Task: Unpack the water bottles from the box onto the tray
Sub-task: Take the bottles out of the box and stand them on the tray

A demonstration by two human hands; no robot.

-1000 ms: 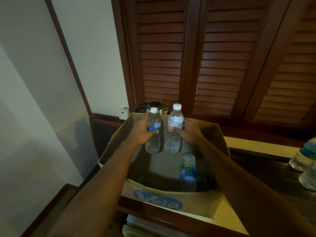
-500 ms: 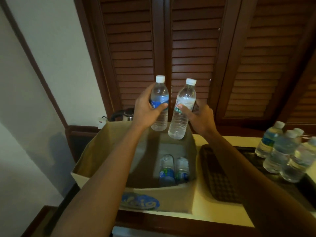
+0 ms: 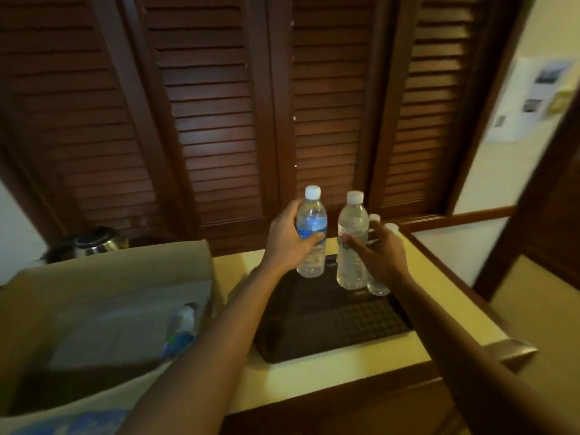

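Observation:
My left hand (image 3: pixel 287 243) grips a clear water bottle with a blue label (image 3: pixel 311 237), upright over the far end of the dark woven tray (image 3: pixel 329 324). My right hand (image 3: pixel 381 251) holds a second clear bottle (image 3: pixel 351 246) beside it, also upright above the tray's far end. More bottles (image 3: pixel 378 285) stand on the tray behind my right hand, mostly hidden; two white caps show. The open cardboard box (image 3: pixel 110 277) sits at the left with at least one bottle (image 3: pixel 182 328) lying inside.
A steel kettle (image 3: pixel 94 243) stands behind the box. Dark louvred wooden doors rise right behind the cream countertop (image 3: pixel 345 372). The counter's wooden edge runs along the right, with a wall and a posted notice (image 3: pixel 530 98) beyond.
Both hands have carried their bottles rightward from above the box to over the tray and lowered them. The view has swung right with them.

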